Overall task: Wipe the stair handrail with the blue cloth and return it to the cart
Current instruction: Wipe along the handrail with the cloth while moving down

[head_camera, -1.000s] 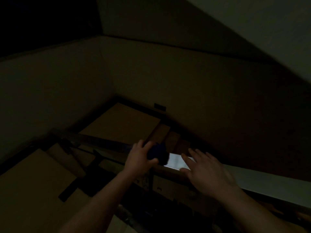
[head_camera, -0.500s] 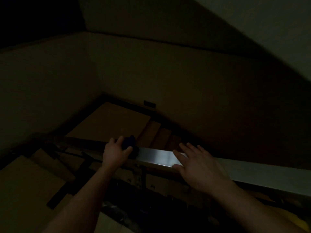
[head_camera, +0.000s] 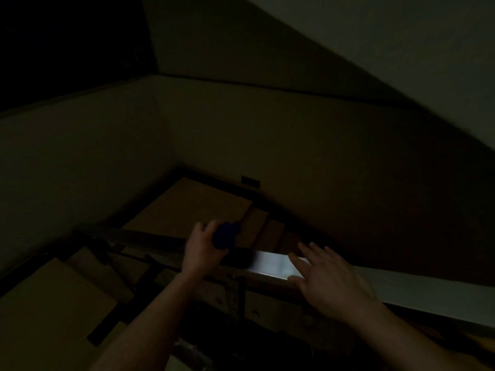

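cloth on the rail in a dim stairwell

the left hand (head_camera: 203,247) reaches out ahead, forearm stretched away from the body, its fingers curled round the bunched blue cloth (head_camera: 225,236) and clenched on it. the cloth sits at the top of the handrail (head_camera: 273,265), on the dark stretch just left of the bright patch. hand and cloth are both smeared with blur, so i cannot tell how firmly the cloth presses the rail. the right hand (head_camera: 326,279) lies further right along the same rail, palm down, fingers straight and spread, thumb out toward the near edge, grasping nothing. whether its palm touches the metal or floats just over it i cannot tell.

the handrail is a flat, pale metal bar running from lower right up toward the left, shining between the two hands. a dark post (head_camera: 241,298) stands under it. beyond lie a brown landing (head_camera: 192,207) and brown steps (head_camera: 48,298), edged in black. plain walls (head_camera: 267,135) close the corner under a sloped ceiling (head_camera: 348,36). a small dark plate (head_camera: 250,181) sits low on the far wall, too dim to read.
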